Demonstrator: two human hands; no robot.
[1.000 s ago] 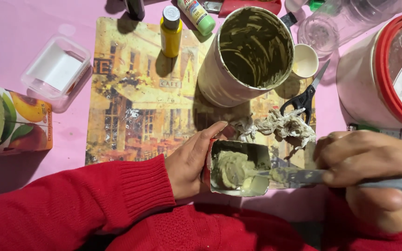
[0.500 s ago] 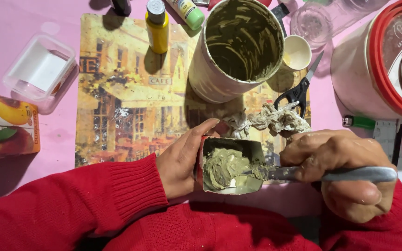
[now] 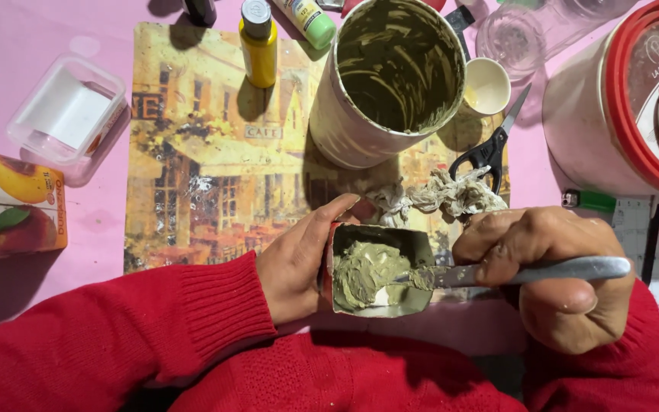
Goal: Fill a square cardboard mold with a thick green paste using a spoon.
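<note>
My left hand [image 3: 297, 259] grips a small cut-open carton [image 3: 379, 268] filled with olive-green paste, held tilted toward me at the near edge of the picture placemat [image 3: 207, 152]. My right hand [image 3: 554, 271] is closed on the handle of a metal spoon [image 3: 520, 272], whose bowl sits in the green paste inside the carton. Both arms wear red sleeves. Just beyond the carton lies a crumpled, stained rag [image 3: 440, 194]. A large can [image 3: 394, 76] coated inside with the same green paste stands on the placemat above it.
Black scissors [image 3: 490, 149], a small white cup [image 3: 487, 85], a yellow paint bottle [image 3: 257, 42] and a green one [image 3: 305, 19] lie around the can. A red-rimmed white tub [image 3: 619, 107] stands at right. A clear plastic box [image 3: 66, 114] and a juice carton [image 3: 9, 202] are at left on the pink cloth.
The spoon has worked a little within the paste and the carton has shifted slightly; both hands stay in the same grips while my head moved closer.
</note>
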